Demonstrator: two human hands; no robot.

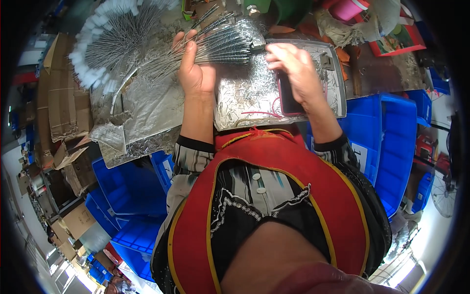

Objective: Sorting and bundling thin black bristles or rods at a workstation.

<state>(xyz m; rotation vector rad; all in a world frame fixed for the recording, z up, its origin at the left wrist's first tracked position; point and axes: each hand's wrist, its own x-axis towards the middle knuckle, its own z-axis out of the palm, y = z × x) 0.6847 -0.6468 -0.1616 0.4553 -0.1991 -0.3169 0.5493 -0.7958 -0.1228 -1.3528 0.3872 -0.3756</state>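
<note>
My left hand (197, 76) is closed around the thin wire stems of a fanned bundle of twisted-wire brushes (227, 48). Their dark, ridged ends point to the right, over a work board (235, 100) strewn with silvery wire scraps. To the right of the brush ends, my right hand (298, 71) has its fingers bent but apart, with nothing visible in them. Close to its fingertips is a small metal block (256, 41). Beneath this hand lies a dark phone (290, 95) with a reddish edge, partly covered by it.
At the far left of the table lies a large bundle of wires with white tips (93, 54). Blue bins (396, 147) stand to the right, and more blue bins (127, 188) to the left. Cardboard boxes (63, 93) are stacked at the left. A pink container (348, 9) sits at the back right.
</note>
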